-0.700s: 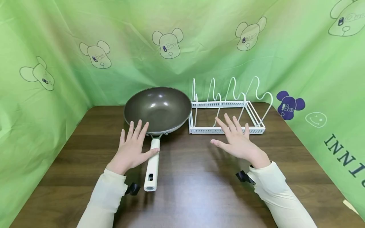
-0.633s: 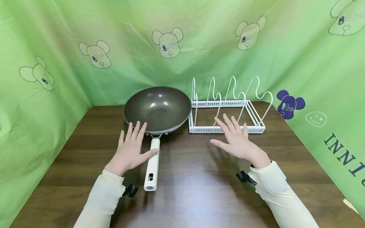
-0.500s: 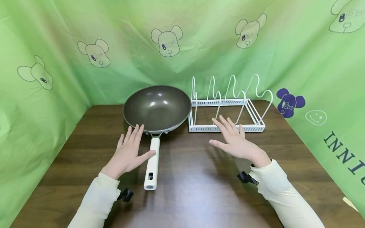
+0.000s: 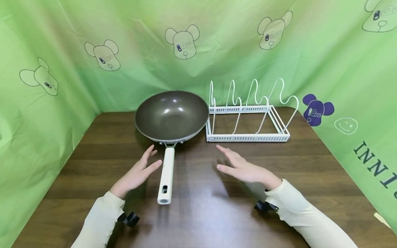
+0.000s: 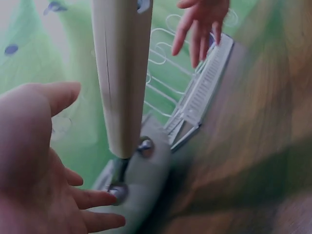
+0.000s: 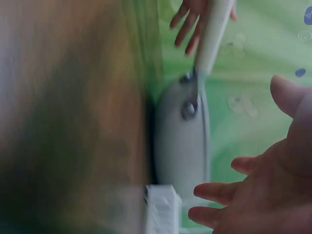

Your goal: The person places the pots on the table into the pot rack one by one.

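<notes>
A dark-lined frying pan (image 4: 172,115) with a pale outer wall rests on the table, its cream handle (image 4: 166,175) pointing toward me. Just left of that handle is my left hand (image 4: 136,175), fingers fairly straight and thumb apart, holding nothing. In the left wrist view the handle (image 5: 124,73) stands beside the thumb with a gap between. My right hand (image 4: 242,168) hovers over the table in front of the white rack (image 4: 248,137), fingers extended and palm facing left. Nothing is in it; the right wrist view shows its fingers (image 6: 219,192) spread loosely.
The white wire rack has several upright curved dividers (image 4: 238,103) and stands right of the pan, close against it. Green printed cloth (image 4: 136,75) hangs behind and on both sides of the brown wooden table (image 4: 198,220). Black wrist camera mounts (image 4: 131,218) project inward from the sleeves.
Both hands have turned from palms down to palms facing inward and drawn back toward me. The right hand has shifted left, off the rack's front; the left has left the pan's rim. Pan and rack stay put.
</notes>
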{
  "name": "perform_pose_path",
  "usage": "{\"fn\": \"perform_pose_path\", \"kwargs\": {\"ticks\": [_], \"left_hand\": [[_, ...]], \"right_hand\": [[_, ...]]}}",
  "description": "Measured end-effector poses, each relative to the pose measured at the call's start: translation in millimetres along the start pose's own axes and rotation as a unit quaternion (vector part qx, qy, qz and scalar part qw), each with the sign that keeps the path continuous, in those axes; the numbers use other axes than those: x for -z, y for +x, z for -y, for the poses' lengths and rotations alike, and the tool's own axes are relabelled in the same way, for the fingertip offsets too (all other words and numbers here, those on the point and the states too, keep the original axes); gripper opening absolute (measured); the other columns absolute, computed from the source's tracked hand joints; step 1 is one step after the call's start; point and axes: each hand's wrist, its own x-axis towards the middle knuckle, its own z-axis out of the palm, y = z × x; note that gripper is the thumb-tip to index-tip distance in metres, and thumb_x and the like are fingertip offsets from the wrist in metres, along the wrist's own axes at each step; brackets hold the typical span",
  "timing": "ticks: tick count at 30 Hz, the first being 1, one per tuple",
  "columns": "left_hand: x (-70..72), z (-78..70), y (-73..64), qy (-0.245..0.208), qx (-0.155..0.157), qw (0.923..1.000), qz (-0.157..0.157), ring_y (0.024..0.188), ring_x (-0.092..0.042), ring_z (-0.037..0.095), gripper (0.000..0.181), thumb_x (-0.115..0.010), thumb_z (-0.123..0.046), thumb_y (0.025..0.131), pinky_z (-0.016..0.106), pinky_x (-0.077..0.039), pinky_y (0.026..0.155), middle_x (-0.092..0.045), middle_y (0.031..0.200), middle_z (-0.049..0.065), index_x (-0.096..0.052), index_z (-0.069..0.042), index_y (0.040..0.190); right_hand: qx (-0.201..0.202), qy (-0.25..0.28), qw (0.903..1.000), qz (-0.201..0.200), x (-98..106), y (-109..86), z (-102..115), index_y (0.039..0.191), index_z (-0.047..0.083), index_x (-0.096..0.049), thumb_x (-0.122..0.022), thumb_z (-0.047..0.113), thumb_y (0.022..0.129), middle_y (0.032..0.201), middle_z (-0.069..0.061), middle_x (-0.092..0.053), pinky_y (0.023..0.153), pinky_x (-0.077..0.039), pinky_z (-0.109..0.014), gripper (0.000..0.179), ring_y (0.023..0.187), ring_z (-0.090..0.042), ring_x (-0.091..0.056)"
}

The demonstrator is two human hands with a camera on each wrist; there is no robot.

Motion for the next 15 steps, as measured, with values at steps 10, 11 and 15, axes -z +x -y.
{"fn": "perform_pose_path", "kwargs": {"ticks": [10,11,15], "left_hand": [[-11.3,20.5,18.1,-0.274,0.036,0.9586,0.069,0.143,-0.029,0.042,0.067,-0.029,-0.030,0.108,0.043,-0.034,0.113,-0.017,0.157,0.033,0.004,0.005,0.154],[-12.2,21.2,20.1,-0.295,0.034,0.9516,0.078,0.140,-0.033,0.039,0.066,-0.026,-0.031,0.108,0.039,-0.037,0.110,-0.016,0.156,0.035,0.004,0.005,0.154],[-15.2,21.9,28.4,-0.390,0.036,0.9132,0.113,0.126,-0.048,0.021,0.066,-0.018,-0.036,0.109,0.028,-0.044,0.099,-0.015,0.155,0.036,0.005,0.007,0.153]], "right_hand": [[0.004,0.213,0.9697,0.120,-44.4,3.6,18.6,0.158,0.006,-0.008,-0.042,0.044,0.105,0.160,-0.023,-0.018,0.116,-0.014,-0.062,0.073,0.147,-0.043,-0.014],[0.004,0.235,0.9630,0.132,-47.8,4.6,21.7,0.158,0.006,-0.008,-0.041,0.043,0.105,0.159,-0.024,-0.020,0.117,-0.013,-0.062,0.073,0.147,-0.043,-0.015],[0.012,0.339,0.9252,0.170,-61.4,9.5,35.5,0.156,0.000,-0.007,-0.038,0.039,0.107,0.157,-0.028,-0.021,0.118,-0.007,-0.059,0.070,0.147,-0.043,-0.014]]}}
